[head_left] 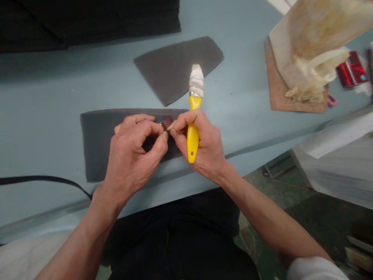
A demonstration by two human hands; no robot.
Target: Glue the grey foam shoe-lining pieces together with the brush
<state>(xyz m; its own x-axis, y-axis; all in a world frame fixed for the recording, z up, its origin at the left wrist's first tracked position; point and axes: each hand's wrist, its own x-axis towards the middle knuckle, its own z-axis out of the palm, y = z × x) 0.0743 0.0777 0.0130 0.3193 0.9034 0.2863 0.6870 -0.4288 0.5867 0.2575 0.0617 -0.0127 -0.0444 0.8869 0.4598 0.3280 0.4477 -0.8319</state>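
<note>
My right hand [204, 140] is closed, with a yellow-handled paintbrush [192, 146] tucked among its fingers. The brush points away from me, and its head is wrapped in white. Thumb and forefinger of that hand pinch at a small dark bit too tiny to name. Meeting them, my left hand [136, 144] is closed in a pinch at the same spot. A small brown piece [167, 122] with a shiny edge shows just beyond the fingertips. Beneath both hands lies a dark grey rectangular sheet [96, 147], partly covered by them.
A second dark grey sheet [171, 68] lies beyond the brush. Black stacked material [87, 19] stands at the back left. At right, a glue-stained container [309, 42] rests on a brown board [275, 89], near a red shiny packet [351, 72]. A black strap [43, 179] crosses the left side.
</note>
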